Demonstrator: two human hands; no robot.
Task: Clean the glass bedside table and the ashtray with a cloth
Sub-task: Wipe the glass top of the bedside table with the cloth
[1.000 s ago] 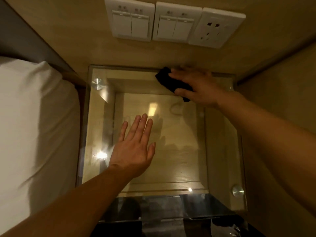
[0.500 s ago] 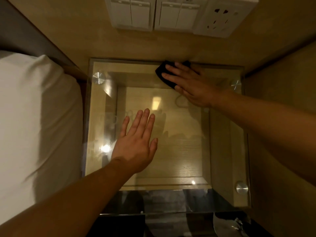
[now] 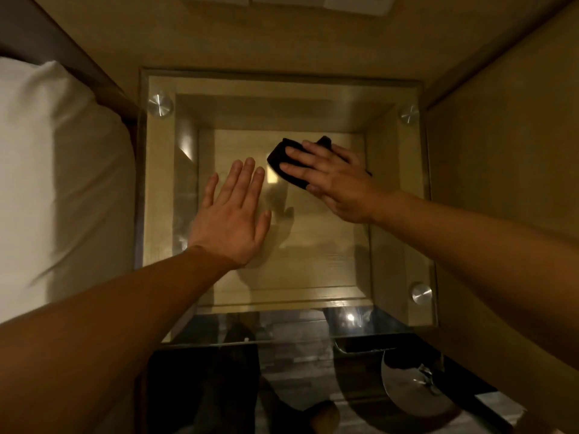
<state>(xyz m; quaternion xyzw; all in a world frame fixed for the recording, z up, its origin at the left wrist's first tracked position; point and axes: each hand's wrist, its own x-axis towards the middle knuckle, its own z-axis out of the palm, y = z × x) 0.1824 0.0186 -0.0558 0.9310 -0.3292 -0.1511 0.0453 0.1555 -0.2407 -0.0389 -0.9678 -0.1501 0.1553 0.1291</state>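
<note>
Square glass top [image 3: 391, 170], clear and glossy, edges greenish, fixed by round brushed-metal studs [image 3: 160, 105] at the corners; pale wood-grain shelf visible through it. Smears and a bright lamp glare near the middle. Tan laminate wall behind, white switch plates [image 3: 357, 3] barely in view at the top edge. White pillow [image 3: 56, 183], soft and creased, just beside the table on the left. Dark reflective floor below the near edge.

Black cloth [image 3: 279, 158], small, soft, folded into a pad, lying on the glass a little right of centre and toward the back. Right hand [image 3: 332, 180] flat on top of it, fingers long and together, pressing it to the glass rather than gripping; cloth corners poking out past the fingertips and behind the knuckles. Left hand [image 3: 232, 214] spread flat, palm down, fingers slightly fanned, empty, over the left-centre of the glass; touching or just above it, cannot tell. Ashtray not in view.

Against half a second ago: cloth and right hand drawn from the back edge near the wall toward the centre, now near the left fingertips. Left hand in much the same spot. Camera tipped downward, switch plates nearly out of frame, more floor showing.
</note>
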